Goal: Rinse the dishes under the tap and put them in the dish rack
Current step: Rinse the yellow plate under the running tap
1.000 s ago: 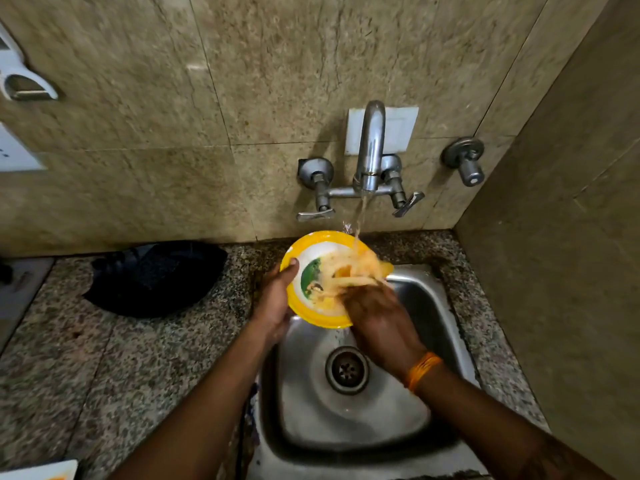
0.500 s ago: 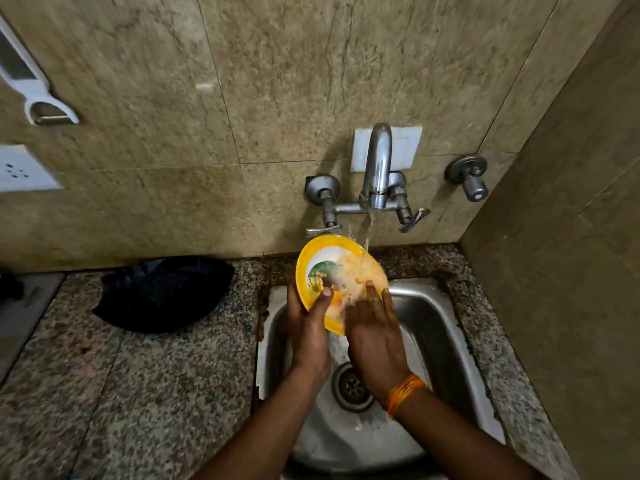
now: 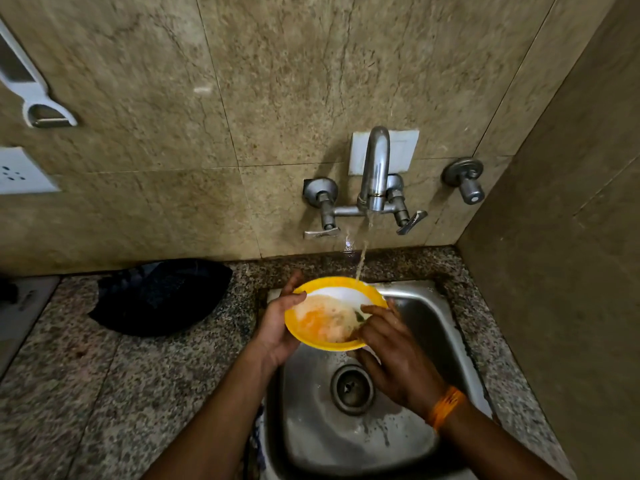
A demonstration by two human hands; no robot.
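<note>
Head view: compared with half a second ago, you have tipped the round yellow-rimmed plastic plate [image 3: 332,315] down from its steep, nearly upright tilt, so its white face now looks up at you, and your left hand has slid from the lower edge round to the left rim. The plate sits in the middle of the frame, held over the back-left part of the stainless-steel sink [image 3: 426,327]. Its centre is smeared with orange and cloudy wet residue, and a green printed patch shows near the right edge. Your left hand [image 3: 277,327] grips the left rim, thumb over the top and fingers curled beneath. Your right hand [image 3: 394,351], with an orange thread band [image 3: 445,407] on the wrist, lies with its fingers on the plate's right inner face; whether they pinch the rim, you cannot tell.

Below the plate the dull, water-spotted basin holds a round metal drain [image 3: 351,389]. The speckled grey granite counter [image 3: 104,393] surrounds the sink, with a crumpled dark cloth [image 3: 159,296] at middle left. Further back, a thin stream falls from the curved chrome tap [image 3: 375,168] onto the plate's far rim. The tap is mounted on mottled beige stone wall tiles [image 3: 277,81], with a white wall socket [image 3: 20,171] at the left edge.
</note>
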